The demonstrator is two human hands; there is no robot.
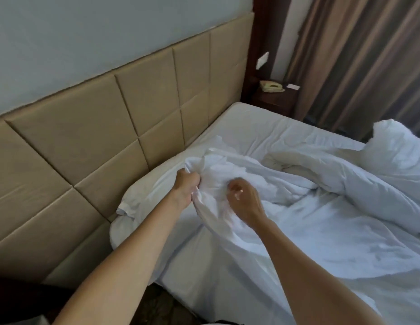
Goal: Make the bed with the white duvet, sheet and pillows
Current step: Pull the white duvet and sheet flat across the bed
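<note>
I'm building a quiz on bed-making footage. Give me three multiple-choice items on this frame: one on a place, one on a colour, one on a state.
1. Where is the pillow?
A. Against the headboard
B. On the floor
C. On the nightstand

2. What colour is the headboard?
A. Red
B. Beige
C. Black

3. What is the left hand doing?
A. Hanging idle
B. Pressing the wall
C. Gripping the duvet

Key:
1 A: the pillow lies along the headboard.
2 B: its padded panels are beige.
3 C: the left hand has its fingers curled round a bunched edge of the duvet.
</note>
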